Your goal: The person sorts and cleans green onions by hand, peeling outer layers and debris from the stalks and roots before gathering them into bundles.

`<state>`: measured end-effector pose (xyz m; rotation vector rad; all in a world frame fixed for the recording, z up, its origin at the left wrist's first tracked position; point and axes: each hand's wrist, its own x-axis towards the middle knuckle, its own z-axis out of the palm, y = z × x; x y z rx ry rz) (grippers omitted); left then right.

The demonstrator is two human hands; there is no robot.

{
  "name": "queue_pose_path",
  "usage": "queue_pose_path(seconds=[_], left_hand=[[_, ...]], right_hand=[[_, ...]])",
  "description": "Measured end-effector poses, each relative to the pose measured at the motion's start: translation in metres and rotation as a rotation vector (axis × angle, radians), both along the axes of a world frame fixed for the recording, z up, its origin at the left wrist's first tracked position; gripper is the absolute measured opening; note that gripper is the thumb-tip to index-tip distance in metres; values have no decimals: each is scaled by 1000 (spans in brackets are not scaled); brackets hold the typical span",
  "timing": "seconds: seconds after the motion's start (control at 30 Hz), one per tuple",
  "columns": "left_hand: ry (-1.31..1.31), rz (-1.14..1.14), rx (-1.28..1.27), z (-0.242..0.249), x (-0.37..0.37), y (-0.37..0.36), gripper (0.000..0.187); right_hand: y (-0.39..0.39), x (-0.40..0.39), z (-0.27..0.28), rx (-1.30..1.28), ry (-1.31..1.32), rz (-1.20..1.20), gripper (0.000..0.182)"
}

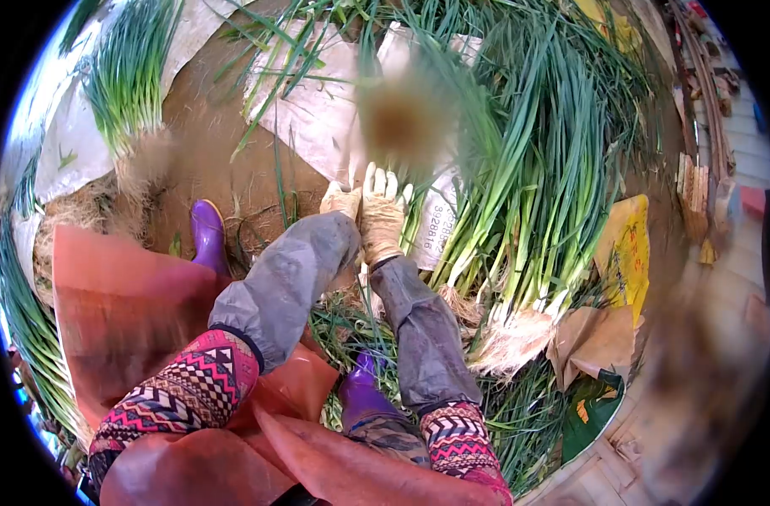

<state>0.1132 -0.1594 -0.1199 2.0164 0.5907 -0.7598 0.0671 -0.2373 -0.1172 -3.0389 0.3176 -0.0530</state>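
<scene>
Bare floor (pixel 204 97) gives open room left of the hands, as far as a bundle of onions (pixel 136 76); the main onion pile (pixel 533 177) crowds the right side, roots toward the person, a yellow bag (pixel 634 253) at its edge; gloved left hand (pixel 341 201) and right hand (pixel 382 211) sit side by side near a pale sack (pixel 305 114); right fingers extended, slightly spread; left partly curled, grip cannot be told.
</scene>
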Motion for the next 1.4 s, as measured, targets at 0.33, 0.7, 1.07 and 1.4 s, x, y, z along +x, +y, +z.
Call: queue_pose_path(seconds=[0.33, 0.7, 1.07, 1.4], left_hand=[[-38, -180, -882, 151, 23, 16, 20], [-629, -630, -1088, 375, 16, 36, 24], [-849, -352, -801, 420, 57, 173, 28], [-915, -351, -913, 508, 122, 218, 28]], right_hand=[[-79, -36, 115, -162, -117, -146, 69], [-174, -100, 218, 179, 109, -562, 125], [-157, -97, 202, 114, 143, -728, 118], [-80, -94, 207, -57, 285, -521, 105]])
